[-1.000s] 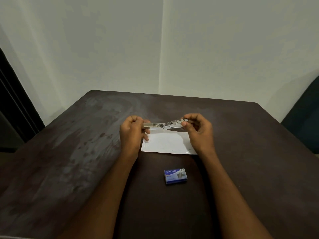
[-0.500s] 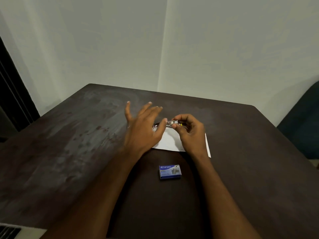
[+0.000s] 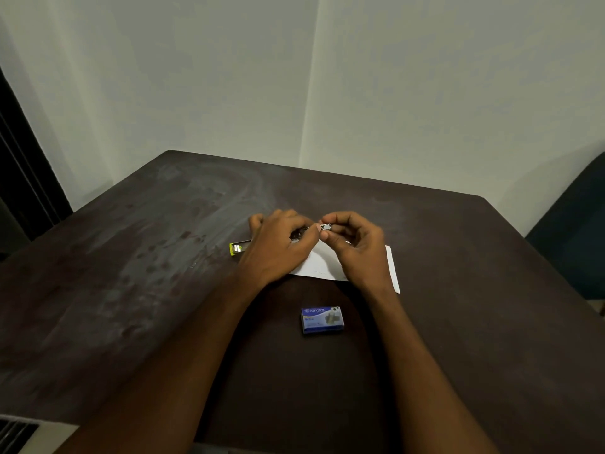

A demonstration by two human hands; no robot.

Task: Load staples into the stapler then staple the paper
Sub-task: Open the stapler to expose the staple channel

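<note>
My left hand (image 3: 278, 247) is curled down over the stapler (image 3: 240, 248), knuckles up, fingers closed on its body; only the yellow-green end pokes out past my little-finger side, low against the counter (image 3: 131, 273). My right hand (image 3: 357, 247) is pinched tight, thumb and forefinger nipping a small metal piece (image 3: 326, 227), right where the 2 hands meet. I can't tell whether that is the stapler's front tip or a strip of staples. The stapler's long axis runs left to right, from that yellow-green end up toward my right fingertips, so any feeding in has to go along that line, from the right hand toward the left. The paper (image 3: 391, 267) lies under and just behind my right hand, part of it hidden by both wrists. The staple box (image 3: 322, 319) sits nearer me, between my forearms, closer to the right one, lid shut as far as I can see. Loading looks like the step in hand; stapling is not yet done, I'd judge.
</note>
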